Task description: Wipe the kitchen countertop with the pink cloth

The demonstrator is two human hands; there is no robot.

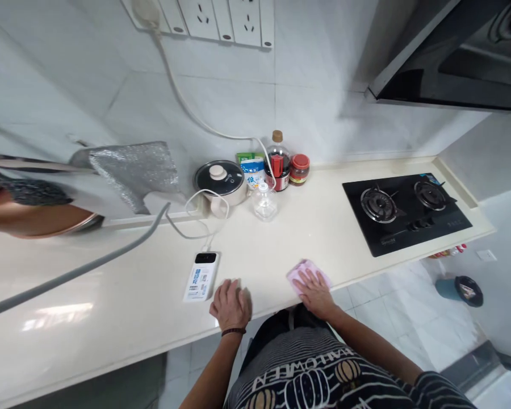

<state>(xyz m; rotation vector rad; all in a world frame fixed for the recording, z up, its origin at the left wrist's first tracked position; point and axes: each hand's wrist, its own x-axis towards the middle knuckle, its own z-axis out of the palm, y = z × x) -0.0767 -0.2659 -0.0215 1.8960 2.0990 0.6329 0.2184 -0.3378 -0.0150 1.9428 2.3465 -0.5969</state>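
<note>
My right hand (316, 294) lies flat on a folded pink cloth (303, 267) near the counter's front edge. Its fingers are spread over the cloth and press it to the surface. Further left, my left hand (230, 307) rests on the cream countertop (268, 261) with nothing in it, its fingers loosely bent and a little apart. Just beyond that hand lies a white power bank (201, 276) with a dark end and a white cable plugged in. A clear bottle with a white top (264, 205) stands farther back.
By the wall are a lidded pot (221, 182), food packets (252, 170), a dark sauce bottle (277, 162) and a red-lidded jar (299, 169). A gas stove (404, 213) sits to the right. A grey hose (89, 271) crosses the left side. A range hood (455, 62) overhangs.
</note>
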